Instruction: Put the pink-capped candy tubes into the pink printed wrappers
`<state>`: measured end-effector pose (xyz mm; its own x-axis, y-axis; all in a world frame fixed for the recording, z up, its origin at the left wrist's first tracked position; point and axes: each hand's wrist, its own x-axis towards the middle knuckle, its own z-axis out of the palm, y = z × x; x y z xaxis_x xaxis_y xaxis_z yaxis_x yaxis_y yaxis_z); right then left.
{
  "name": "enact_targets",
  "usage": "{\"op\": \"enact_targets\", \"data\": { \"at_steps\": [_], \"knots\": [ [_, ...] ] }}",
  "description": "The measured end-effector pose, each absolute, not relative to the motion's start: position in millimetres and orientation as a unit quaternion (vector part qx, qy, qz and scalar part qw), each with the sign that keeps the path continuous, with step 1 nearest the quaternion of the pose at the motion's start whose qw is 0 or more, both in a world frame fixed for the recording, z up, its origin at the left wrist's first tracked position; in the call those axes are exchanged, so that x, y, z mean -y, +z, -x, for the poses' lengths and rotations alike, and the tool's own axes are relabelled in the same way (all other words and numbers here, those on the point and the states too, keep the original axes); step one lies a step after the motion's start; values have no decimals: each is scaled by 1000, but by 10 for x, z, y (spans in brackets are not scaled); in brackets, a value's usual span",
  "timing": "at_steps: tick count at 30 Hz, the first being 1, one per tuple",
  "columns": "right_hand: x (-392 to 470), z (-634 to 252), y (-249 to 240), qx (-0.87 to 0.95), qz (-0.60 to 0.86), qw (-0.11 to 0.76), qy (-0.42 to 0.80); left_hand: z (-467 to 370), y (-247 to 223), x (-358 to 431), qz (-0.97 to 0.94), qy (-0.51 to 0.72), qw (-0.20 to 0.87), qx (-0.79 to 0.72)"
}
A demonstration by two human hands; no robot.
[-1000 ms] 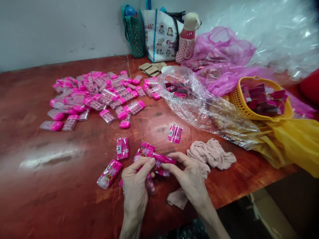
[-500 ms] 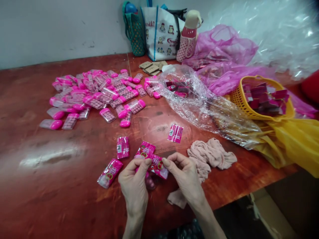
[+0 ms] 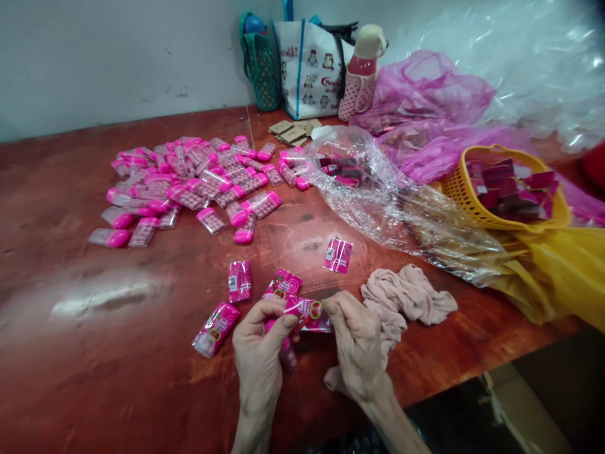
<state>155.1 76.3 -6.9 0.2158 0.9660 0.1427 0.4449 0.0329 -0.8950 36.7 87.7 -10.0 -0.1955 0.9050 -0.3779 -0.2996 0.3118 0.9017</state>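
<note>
Between my two hands is a pink printed sleeve (image 3: 308, 313), flat and shiny with a fruit picture. My left hand (image 3: 259, 337) pinches its left end between thumb and forefinger. The thumb and fingertips of my right hand (image 3: 355, 337) are closed at its right end. Below the sleeve, by my left fingers, a pink-capped candy container (image 3: 287, 354) partly shows; I cannot tell how it is held. Just behind lies another pink sleeve (image 3: 285, 283). To the left are a sleeved candy container (image 3: 215, 329) and a pink packet (image 3: 239, 281) with a barcode.
Clear containers with pink caps (image 3: 189, 170) lie heaped at the back left. A loose sleeve (image 3: 338, 255) and crumpled beige cloth (image 3: 406, 296) lie to the right. Beyond are clear plastic (image 3: 363, 202), a yellow basket (image 3: 456, 192) of sleeves, a tote bag (image 3: 309, 69) and a bottle (image 3: 363, 69).
The held sleeve has turned more level, and my right hand has closed more tightly at its end. The whole view has shifted slightly, so the things on the table appear further right.
</note>
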Motion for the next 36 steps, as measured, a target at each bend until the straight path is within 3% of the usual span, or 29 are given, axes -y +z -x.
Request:
{"op": "enact_targets", "data": {
  "at_steps": [8, 13, 19, 24, 31, 36],
  "knots": [
    [-764, -1605, -69, 587, 562, 489, 316, -314, 56, -967, -344, 457, 613, -544],
    [-721, -1532, -69, 423, 613, 537, 396, -343, 52, -961, -224, 499, 630, -552],
    [-476, -1208, -173, 446, 600, 461, 478, -296, -14, -1020, -134, 561, 607, -547],
    [-367, -980, -291, 454, 606, 466, 457, -295, 1, -982, -103, 563, 627, -528],
    [-492, -1160, -105, 376, 529, 424, 631, -176, -46, -1044, -104, 617, 570, -532],
    [-418, -1467, -1, 318, 565, 465, 602, -55, -119, -1087, -116, 656, 549, -504]
  ]
}}
